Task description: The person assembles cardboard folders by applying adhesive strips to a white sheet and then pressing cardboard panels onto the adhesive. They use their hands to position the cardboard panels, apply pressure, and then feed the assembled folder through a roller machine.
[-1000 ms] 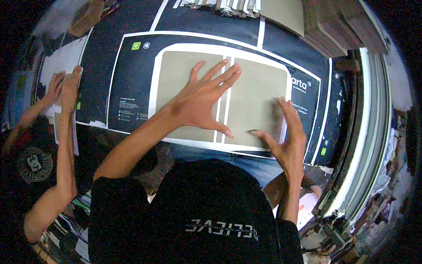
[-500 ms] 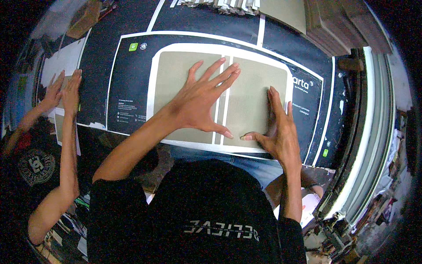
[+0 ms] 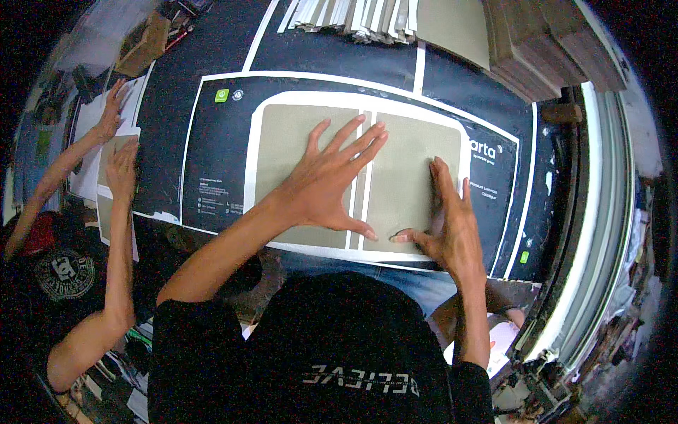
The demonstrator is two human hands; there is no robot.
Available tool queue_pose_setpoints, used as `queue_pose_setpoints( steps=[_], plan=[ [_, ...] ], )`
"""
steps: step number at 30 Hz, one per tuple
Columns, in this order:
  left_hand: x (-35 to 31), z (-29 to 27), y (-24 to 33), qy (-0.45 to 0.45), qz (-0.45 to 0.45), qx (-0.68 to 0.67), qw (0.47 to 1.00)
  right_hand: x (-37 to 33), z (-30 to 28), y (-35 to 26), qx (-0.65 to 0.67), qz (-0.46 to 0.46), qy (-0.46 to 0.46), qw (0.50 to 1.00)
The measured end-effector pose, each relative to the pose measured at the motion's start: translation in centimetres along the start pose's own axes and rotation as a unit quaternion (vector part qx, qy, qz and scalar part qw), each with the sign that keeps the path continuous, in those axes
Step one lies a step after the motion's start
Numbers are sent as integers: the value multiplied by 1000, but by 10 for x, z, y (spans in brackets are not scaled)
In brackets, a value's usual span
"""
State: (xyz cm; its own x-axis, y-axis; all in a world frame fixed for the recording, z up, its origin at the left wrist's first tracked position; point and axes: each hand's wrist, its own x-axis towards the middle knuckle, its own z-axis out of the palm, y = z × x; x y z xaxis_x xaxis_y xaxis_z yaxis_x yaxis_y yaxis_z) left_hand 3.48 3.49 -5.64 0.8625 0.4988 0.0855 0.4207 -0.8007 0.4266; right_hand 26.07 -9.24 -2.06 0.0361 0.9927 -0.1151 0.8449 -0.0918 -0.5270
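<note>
A white sheet [image 3: 257,145] with rounded far corners carries two flat grey-beige boards, a left board [image 3: 282,141] and a right board [image 3: 406,169]. Between them runs a narrow strip [image 3: 359,184] of the same colour. My left hand [image 3: 318,184] lies spread and open over the left board, its fingertips reaching across the strip and its thumb stretched over the near part. On the right board, near its right edge, rests my right hand [image 3: 452,226], open with thumb and fingers apart. Neither hand grips anything.
Beneath lies a dark printed sheet [image 3: 219,155] with white borders. A bundle of pale strips [image 3: 360,18] sits at the far side, beside stacked boards [image 3: 544,49]. At left, a co-worker's hands [image 3: 121,166] press on another board. A metal rail [image 3: 586,212] bounds the right.
The view has shifted, so the worktop sits lower in the picture. My hands keep their places on the boards. One of the co-worker's hands has moved farther away along their sheet.
</note>
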Motion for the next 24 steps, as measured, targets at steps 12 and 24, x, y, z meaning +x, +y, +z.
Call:
queue_pose_setpoints(
  steps=[12, 24],
  plan=[
    [3, -2, 1, -20, 3, 10, 1000, 0, -3, -2, -20, 13, -5, 1000],
    [8, 35, 39, -22, -84, 112, 990, -9, 5, 4, -74, -32, -23, 996]
  ],
)
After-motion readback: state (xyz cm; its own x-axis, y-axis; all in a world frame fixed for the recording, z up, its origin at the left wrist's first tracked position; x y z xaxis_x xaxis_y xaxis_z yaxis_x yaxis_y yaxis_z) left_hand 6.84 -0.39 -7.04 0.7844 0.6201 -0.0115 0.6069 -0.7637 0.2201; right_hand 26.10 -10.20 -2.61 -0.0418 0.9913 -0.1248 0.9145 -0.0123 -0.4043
